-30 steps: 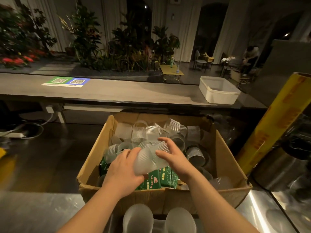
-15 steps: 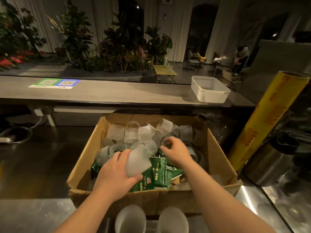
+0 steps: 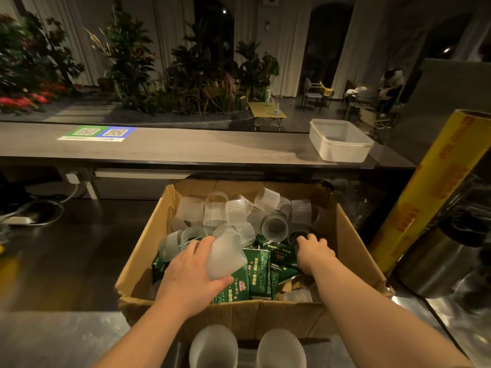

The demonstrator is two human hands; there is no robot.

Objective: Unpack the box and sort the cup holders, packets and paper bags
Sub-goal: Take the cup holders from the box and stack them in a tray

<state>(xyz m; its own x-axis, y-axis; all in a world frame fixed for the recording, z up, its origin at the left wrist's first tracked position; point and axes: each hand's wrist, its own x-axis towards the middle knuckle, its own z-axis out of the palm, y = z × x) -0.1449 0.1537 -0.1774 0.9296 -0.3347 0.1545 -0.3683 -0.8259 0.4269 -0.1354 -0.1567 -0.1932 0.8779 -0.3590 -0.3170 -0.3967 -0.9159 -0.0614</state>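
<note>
Box (image 3: 239,317), creased corrugated cardboard, at 6 o'clock. My left hand (image 3: 191,272) grips a ribbed, frosted cup holder (image 3: 225,258) over glossy green packets (image 3: 259,272); right hand (image 3: 314,251) curls inside at 3 o'clock, grip unclear.

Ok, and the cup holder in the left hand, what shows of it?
The cup holder is a frosted, translucent plastic sleeve, ribbed along its length and slightly tapered. It is tilted on its side above the green packets in the box. The left hand grips it, fingers above, thumb beneath.
</note>
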